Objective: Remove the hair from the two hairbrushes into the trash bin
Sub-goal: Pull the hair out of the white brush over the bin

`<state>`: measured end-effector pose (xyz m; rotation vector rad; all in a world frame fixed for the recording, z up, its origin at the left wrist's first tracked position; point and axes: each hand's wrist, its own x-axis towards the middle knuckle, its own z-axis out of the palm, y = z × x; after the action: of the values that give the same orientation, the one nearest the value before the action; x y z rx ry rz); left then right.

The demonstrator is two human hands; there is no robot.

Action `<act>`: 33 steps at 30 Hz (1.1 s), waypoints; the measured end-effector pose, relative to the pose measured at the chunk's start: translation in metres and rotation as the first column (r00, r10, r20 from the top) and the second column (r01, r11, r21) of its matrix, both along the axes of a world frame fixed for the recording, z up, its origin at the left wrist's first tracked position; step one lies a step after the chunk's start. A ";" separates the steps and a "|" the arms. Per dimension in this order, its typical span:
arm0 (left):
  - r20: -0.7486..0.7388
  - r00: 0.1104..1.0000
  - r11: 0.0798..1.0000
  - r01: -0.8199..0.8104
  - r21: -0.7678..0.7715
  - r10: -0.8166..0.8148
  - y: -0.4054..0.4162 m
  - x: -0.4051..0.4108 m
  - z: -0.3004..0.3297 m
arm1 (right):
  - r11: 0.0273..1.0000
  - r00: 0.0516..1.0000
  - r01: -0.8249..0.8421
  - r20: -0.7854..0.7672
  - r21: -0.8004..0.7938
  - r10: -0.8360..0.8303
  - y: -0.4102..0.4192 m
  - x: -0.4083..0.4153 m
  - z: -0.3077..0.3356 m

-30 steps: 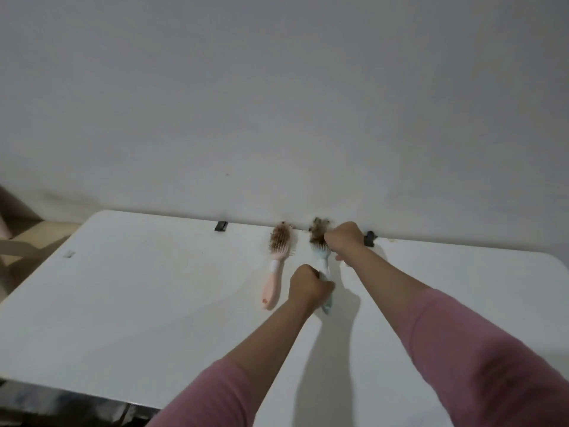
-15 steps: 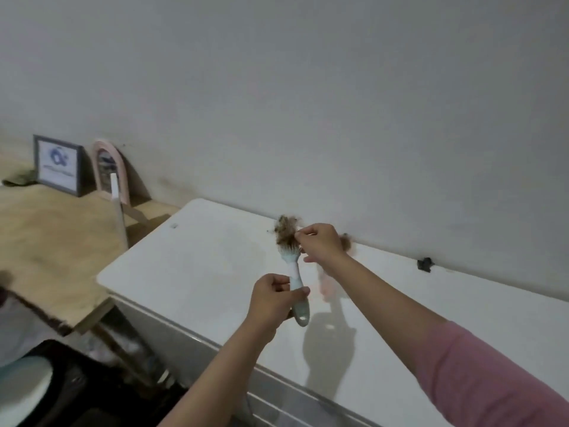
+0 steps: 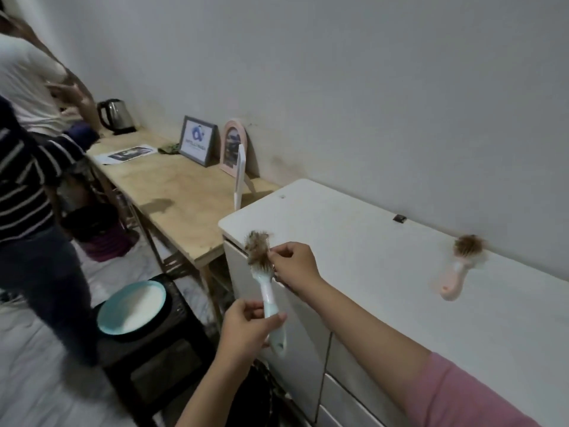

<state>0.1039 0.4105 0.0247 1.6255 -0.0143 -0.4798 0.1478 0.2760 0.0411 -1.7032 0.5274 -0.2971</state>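
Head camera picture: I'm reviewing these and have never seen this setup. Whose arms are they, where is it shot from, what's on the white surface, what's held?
No machine here: a person wears a camera on the head, looking down at their own bare hands. The left hand grips the handle of a pale blue plastic hairbrush. The right hand pinches the brown hair clump on its bristles. On the white cabinet top lies a pink plastic hairbrush, also full of hair. A round teal-rimmed container sits low at left; whether it is the bin, I cannot tell.
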 end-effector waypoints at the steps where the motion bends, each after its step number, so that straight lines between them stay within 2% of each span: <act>1: -0.002 1.000 1.000 -0.025 0.006 0.025 0.009 0.001 -0.011 | 1.000 1.000 -0.026 -0.002 -0.003 0.026 0.010 0.004 -0.011; 7: -0.037 0.991 0.992 -0.125 0.001 0.125 0.057 0.005 -0.071 | 0.991 0.991 -0.131 -0.014 -0.028 0.131 0.063 0.021 -0.079; 12: -0.064 0.983 0.985 -0.173 -0.015 0.171 0.080 0.001 -0.124 | 0.991 0.990 -0.136 -0.044 0.000 0.136 0.092 0.021 -0.132; 17: -0.109 0.972 0.976 -0.212 -0.039 0.207 0.098 -0.008 -0.163 | 0.988 0.988 -0.123 -0.080 0.089 0.130 0.109 0.007 -0.157; 20: -0.128 0.969 0.971 -0.224 -0.079 0.213 0.105 -0.019 -0.172 | 0.984 0.983 -0.142 -0.098 0.107 0.152 0.117 -0.004 -0.161; 25: -0.155 0.970 0.973 -0.206 -0.106 0.188 0.115 -0.037 -0.180 | 0.974 0.970 -0.222 -0.093 0.039 0.224 0.129 -0.016 -0.174; 29: -0.141 0.966 0.969 -0.231 -0.083 0.218 0.120 -0.046 -0.182 | 0.978 0.973 -0.205 -0.097 0.035 0.208 0.140 -0.017 -0.182; 33: -0.194 0.946 0.953 -0.284 -0.107 0.260 0.123 -0.053 -0.182 | 0.978 0.976 -0.193 -0.084 0.078 0.199 0.146 -0.023 -0.185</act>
<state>0.0509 0.5335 -0.1577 1.4212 0.3038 -0.3987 0.1244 0.4216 -0.1439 -1.6914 0.4272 -0.0584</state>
